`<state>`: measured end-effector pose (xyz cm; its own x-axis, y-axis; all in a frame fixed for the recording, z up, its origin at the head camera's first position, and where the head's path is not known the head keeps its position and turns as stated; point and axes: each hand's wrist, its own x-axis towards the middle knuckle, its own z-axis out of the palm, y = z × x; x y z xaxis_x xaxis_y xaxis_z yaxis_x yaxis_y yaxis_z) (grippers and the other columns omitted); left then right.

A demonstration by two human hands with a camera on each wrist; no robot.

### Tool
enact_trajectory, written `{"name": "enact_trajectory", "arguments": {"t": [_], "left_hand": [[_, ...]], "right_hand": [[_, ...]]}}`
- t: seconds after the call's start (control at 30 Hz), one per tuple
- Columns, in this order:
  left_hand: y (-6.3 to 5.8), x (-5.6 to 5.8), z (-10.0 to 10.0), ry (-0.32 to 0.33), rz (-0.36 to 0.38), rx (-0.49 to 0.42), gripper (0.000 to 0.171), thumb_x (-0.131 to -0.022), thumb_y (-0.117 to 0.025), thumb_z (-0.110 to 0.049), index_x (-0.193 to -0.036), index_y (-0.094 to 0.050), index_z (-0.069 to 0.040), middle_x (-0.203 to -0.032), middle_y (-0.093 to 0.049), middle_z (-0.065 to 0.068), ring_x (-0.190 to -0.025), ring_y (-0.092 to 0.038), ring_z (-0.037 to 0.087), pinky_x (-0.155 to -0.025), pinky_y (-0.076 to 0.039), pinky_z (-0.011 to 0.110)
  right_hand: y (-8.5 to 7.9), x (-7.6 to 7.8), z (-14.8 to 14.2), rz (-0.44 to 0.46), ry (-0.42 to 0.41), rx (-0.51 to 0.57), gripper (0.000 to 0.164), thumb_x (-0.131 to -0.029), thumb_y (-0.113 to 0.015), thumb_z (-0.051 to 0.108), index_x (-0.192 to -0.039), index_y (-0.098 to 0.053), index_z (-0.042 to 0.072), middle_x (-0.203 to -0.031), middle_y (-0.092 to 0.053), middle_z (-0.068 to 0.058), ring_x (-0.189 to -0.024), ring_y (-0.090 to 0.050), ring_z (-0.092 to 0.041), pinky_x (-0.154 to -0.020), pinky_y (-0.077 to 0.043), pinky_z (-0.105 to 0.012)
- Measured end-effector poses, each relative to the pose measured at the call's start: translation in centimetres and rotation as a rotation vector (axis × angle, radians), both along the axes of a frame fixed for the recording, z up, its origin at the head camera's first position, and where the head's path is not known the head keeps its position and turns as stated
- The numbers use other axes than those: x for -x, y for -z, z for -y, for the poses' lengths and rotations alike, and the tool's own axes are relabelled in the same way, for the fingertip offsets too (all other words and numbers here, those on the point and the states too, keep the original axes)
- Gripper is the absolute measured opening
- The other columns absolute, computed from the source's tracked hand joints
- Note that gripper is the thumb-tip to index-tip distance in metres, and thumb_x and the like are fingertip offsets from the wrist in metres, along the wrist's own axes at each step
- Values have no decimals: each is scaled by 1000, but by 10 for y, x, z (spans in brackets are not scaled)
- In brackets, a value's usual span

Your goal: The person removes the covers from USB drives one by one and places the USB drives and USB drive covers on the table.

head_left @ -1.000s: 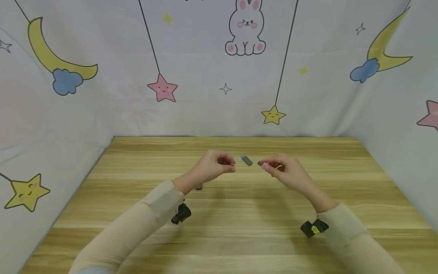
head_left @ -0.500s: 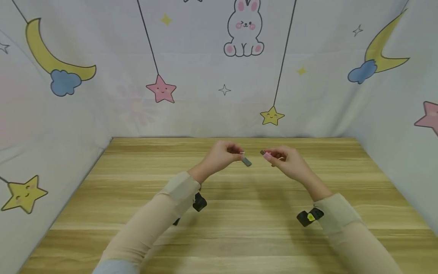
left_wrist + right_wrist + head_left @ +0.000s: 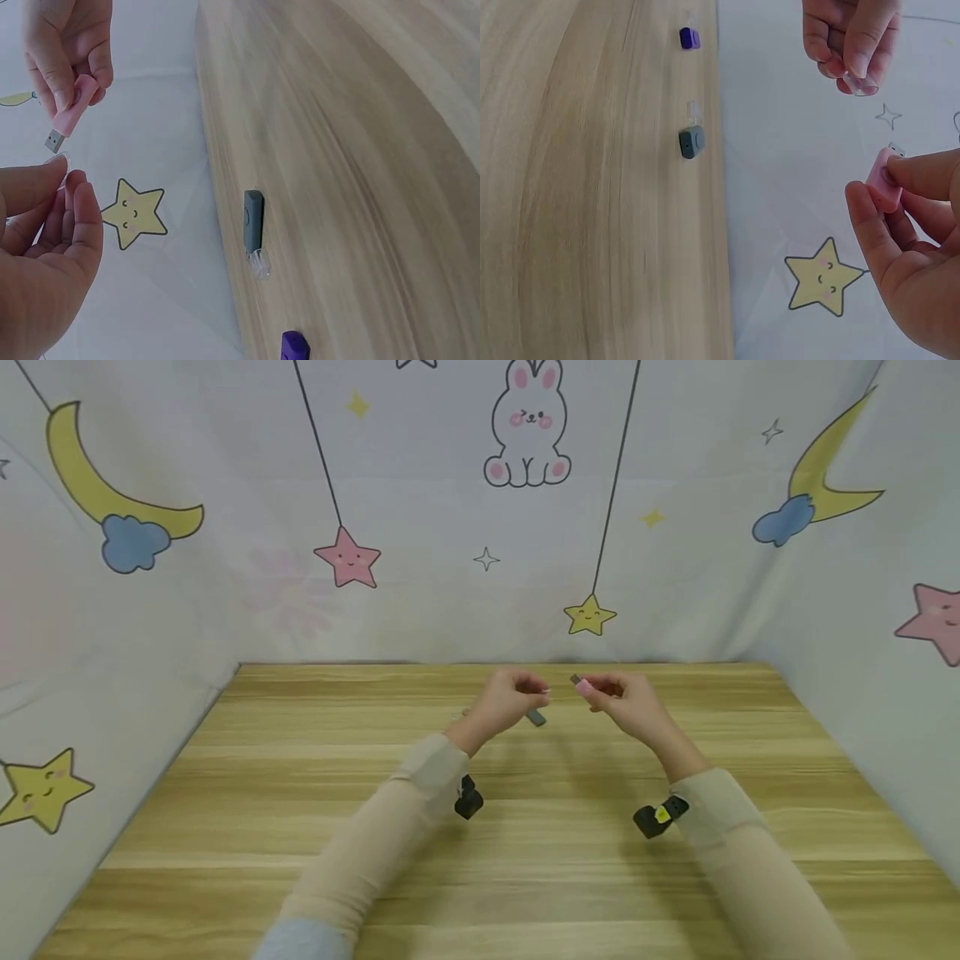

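Between thumb and fingers, my left hand (image 3: 512,700) pinches a small clear cap (image 3: 861,85). My right hand (image 3: 633,703) holds a pink USB stick (image 3: 883,180) by its body, its bare metal plug (image 3: 55,140) pointing toward the cap. Both hands are raised over the far part of the table, and a short gap separates plug and cap. Below them a dark grey USB stick (image 3: 253,220) lies on the wood, with a clear cap (image 3: 260,264) at its end. In the head view the left hand partly covers that stick.
A purple USB stick (image 3: 689,38) with a clear end lies farther left on the wooden table (image 3: 570,860). Behind the table's back edge hangs a white cloth (image 3: 420,610) printed with stars, moons and a rabbit. Each wrist carries a small black camera (image 3: 469,798).
My left hand has moved right and farther from me, carrying the cap toward the pink USB stick. The right hand has risen a little with the stick. The gap between the hands has narrowed.
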<state>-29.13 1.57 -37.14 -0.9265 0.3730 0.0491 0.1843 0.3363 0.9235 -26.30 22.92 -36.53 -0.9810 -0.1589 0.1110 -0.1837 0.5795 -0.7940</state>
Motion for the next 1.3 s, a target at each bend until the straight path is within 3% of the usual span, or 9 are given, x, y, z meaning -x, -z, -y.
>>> {"name": "enact_trajectory", "arguments": {"t": [0.17, 0.4, 0.6, 0.7, 1.03, 1.3], "left_hand": [[11, 5, -11, -12, -20, -14, 22, -89, -68, -7, -108, -69, 3, -102, -70, 12, -90, -64, 19, -76, -53, 26], [20, 9, -23, -52, -30, -16, 18, -88, -69, -7, -105, -69, 0, -101, -70, 10, -89, -65, 19, -75, -54, 26], [27, 14, -34, -95, -17, -29, 13, -87, -70, -6, -98, -70, -1, -94, -70, 11, -71, -59, 12, -56, -48, 21], [33, 17, -39, -109, -7, -33, 11, -86, -70, -5, -97, -70, 0, -92, -70, 11, -68, -56, 11, -53, -45, 20], [49, 25, -55, -123, -79, -4, 12, -83, -69, 3, -94, -71, 5, -92, -71, 16, -82, -62, 19, -70, -50, 23], [56, 24, -66, -142, -31, 44, 16, -82, -68, 2, -98, -72, 3, -96, -71, 13, -92, -64, 21, -77, -51, 24]], "right_hand": [[9, 9, -2, 44, 36, 55, 50, -95, -59, 40, -126, -60, 0, -115, -64, -22, -94, -66, -32, -90, -49, -52], [20, 22, -4, 66, 84, 112, 51, -95, -60, 38, -127, -59, -1, -117, -64, -22, -94, -66, -30, -92, -48, -51], [31, 33, -6, 79, 111, 163, 46, -96, -60, 29, -126, -58, -5, -118, -62, -25, -96, -66, -34, -88, -52, -45], [36, 37, -5, 93, 120, 167, 43, -96, -61, 25, -126, -59, -6, -119, -62, -25, -97, -65, -36, -85, -54, -39], [45, 40, -2, 184, 182, 142, 44, -96, -61, 27, -126, -59, -5, -121, -61, -23, -102, -63, -33, -86, -53, -36], [51, 40, -6, 212, 221, 71, 44, -97, -59, 29, -126, -60, -3, -121, -62, -22, -97, -60, -25, -79, -49, -27]]}}
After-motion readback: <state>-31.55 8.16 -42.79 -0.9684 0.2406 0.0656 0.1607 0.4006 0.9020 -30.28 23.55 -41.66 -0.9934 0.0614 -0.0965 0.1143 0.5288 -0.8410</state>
